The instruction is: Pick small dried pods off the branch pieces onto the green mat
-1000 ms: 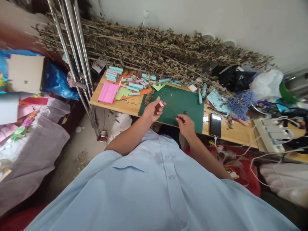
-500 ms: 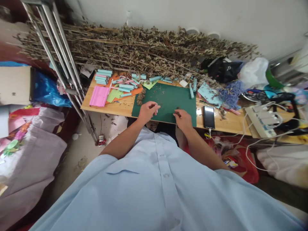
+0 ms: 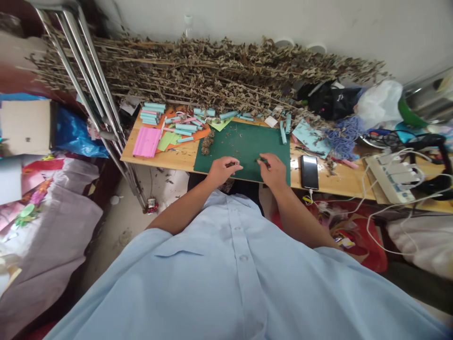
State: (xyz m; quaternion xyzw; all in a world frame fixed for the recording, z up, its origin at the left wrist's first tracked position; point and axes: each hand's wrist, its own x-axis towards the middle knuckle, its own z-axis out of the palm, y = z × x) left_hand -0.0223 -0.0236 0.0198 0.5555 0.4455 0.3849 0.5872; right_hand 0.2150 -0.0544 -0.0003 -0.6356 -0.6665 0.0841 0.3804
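My left hand (image 3: 220, 172) is closed over the near part of a green cutting mat (image 3: 230, 141). Between its fingers is a small rolled paper tube, mostly hidden, with just its end showing at the fingertips. To the right, my right hand (image 3: 273, 171) pinches a small dark bit of dried leaf (image 3: 262, 161) above the same mat. The two hands are apart, fingertips facing each other. A clump of dried leaves (image 3: 207, 143) lies on the mat's left side, and crumbs are scattered over its middle.
Blue paper rolls (image 3: 186, 127) and a pink paper stack (image 3: 146, 141) lie left on the wooden table. Long dried plant stalks (image 3: 212, 71) run along the back. Rightward are a phone (image 3: 309, 172), purple string (image 3: 343, 137) and a power strip (image 3: 391, 177). Metal crutches (image 3: 95, 89) lean at left.
My left hand has moved slightly right and nearer me, and the tube in it has turned so less of it shows. My right hand has lifted and shifted a little, still pinching.
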